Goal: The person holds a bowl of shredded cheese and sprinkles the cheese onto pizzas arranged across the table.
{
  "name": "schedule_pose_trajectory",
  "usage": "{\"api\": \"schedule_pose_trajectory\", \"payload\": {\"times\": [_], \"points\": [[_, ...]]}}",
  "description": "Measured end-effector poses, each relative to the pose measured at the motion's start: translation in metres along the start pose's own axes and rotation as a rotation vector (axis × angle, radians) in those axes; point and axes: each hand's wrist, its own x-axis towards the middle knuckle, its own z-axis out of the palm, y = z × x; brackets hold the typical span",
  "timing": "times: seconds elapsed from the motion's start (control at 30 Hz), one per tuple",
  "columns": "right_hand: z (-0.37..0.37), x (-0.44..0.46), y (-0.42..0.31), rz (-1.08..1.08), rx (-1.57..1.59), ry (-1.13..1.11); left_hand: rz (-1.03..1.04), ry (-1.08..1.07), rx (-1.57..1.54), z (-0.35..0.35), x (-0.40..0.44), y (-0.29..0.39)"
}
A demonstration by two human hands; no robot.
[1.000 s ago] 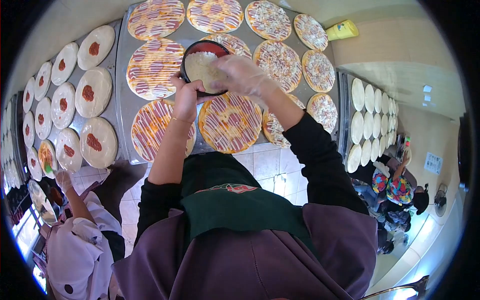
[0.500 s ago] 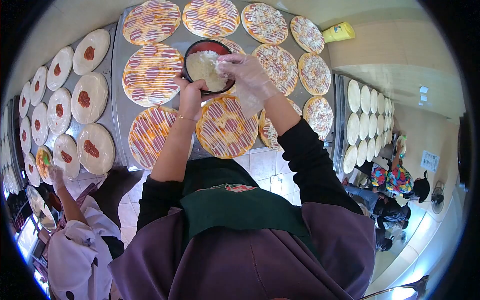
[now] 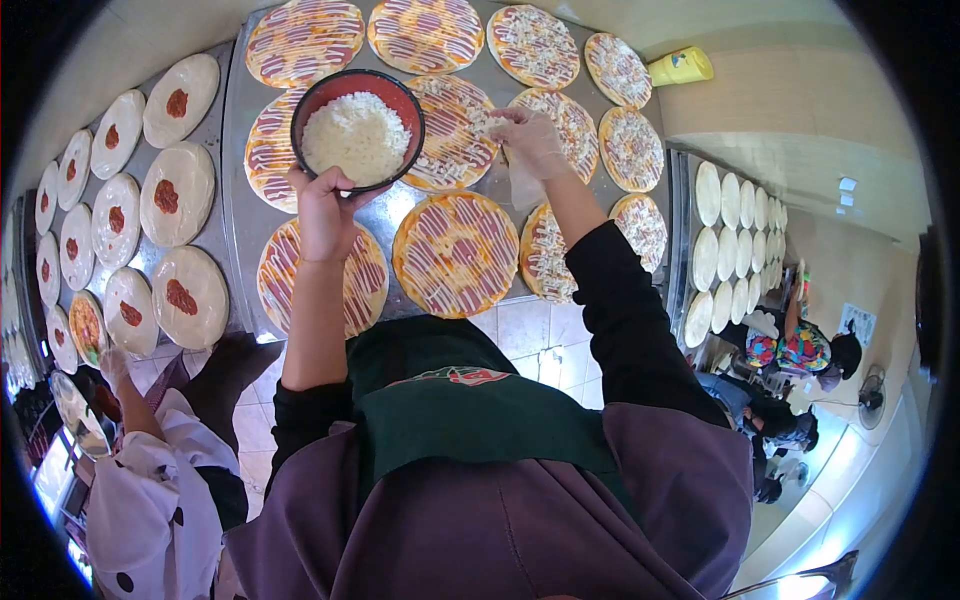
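Observation:
My left hand (image 3: pixel 325 215), bare, grips the near rim of a round bowl (image 3: pixel 362 84), dark outside and red inside. White grated cheese (image 3: pixel 355 135) fills much of it. The bowl is over a pizza (image 3: pixel 266 150) with sliced topping and white sauce stripes, partly covering it. My right hand (image 3: pixel 535 145) wears a clear plastic glove. Its fingers are closed on a pinch of white grated cheese, between a striped pizza (image 3: pixel 450 130) and a cheese-covered pizza (image 3: pixel 568 128) to its right. Another striped pizza (image 3: pixel 456 255) lies closest to my apron.
Several pizzas share the metal table (image 3: pixel 392 207). On the left table are dough rounds (image 3: pixel 178 195) with red sauce; plain dough rounds (image 3: pixel 706 250) stand at right. A yellow container (image 3: pixel 682 66) sits at the back. A co-worker (image 3: pixel 160 490) stands at lower left.
My left hand has carried the bowl leftward. My right hand has come out of the bowl and moved right, with cheese in its fingers. The co-worker's hand has shifted slightly nearer their body.

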Motion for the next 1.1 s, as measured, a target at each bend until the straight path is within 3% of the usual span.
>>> {"api": "schedule_pose_trajectory", "payload": {"times": [0.07, 0.2, 0.3, 0.37, 0.5, 0.57, 0.6, 0.67, 0.87, 1.1], "points": [[0.008, -0.014, -0.017, 0.033, -0.531, 0.118, 0.021, -0.022, -0.003, -0.004, -0.008, 0.007], [0.013, -0.02, 0.002, 0.011, -0.581, 0.123, 0.038, -0.056, -0.031, -0.024, -0.018, 0.017], [0.015, -0.022, 0.016, 0.047, -0.339, 0.045, 0.019, -0.068, -0.087, -0.039, -0.025, 0.022], [0.017, -0.018, 0.025, 0.087, 0.076, -0.066, 0.02, -0.059, -0.098, -0.052, -0.028, 0.026], [0.018, -0.008, 0.021, 0.01, 0.128, -0.172, 0.034, -0.03, -0.083, -0.068, -0.037, 0.033], [0.019, 0.007, 0.03, -0.004, -0.198, -0.056, 0.025, -0.02, -0.061, -0.076, -0.04, 0.035], [0.023, 0.004, 0.018, -0.004, -0.198, -0.059, 0.012, 0.0, -0.078, -0.079, -0.042, 0.036], [0.035, -0.006, -0.02, -0.053, -0.535, 0.087, 0.001, 0.023, -0.094, -0.081, -0.046, 0.039], [0.051, 0.039, -0.014, -0.314, -0.615, 0.205, 0.033, 0.041, -0.107, -0.09, -0.051, 0.038], [0.065, 0.02, -0.038, -0.264, -0.588, -0.126, 0.032, 0.053, -0.109, -0.092, -0.057, 0.039]]}}
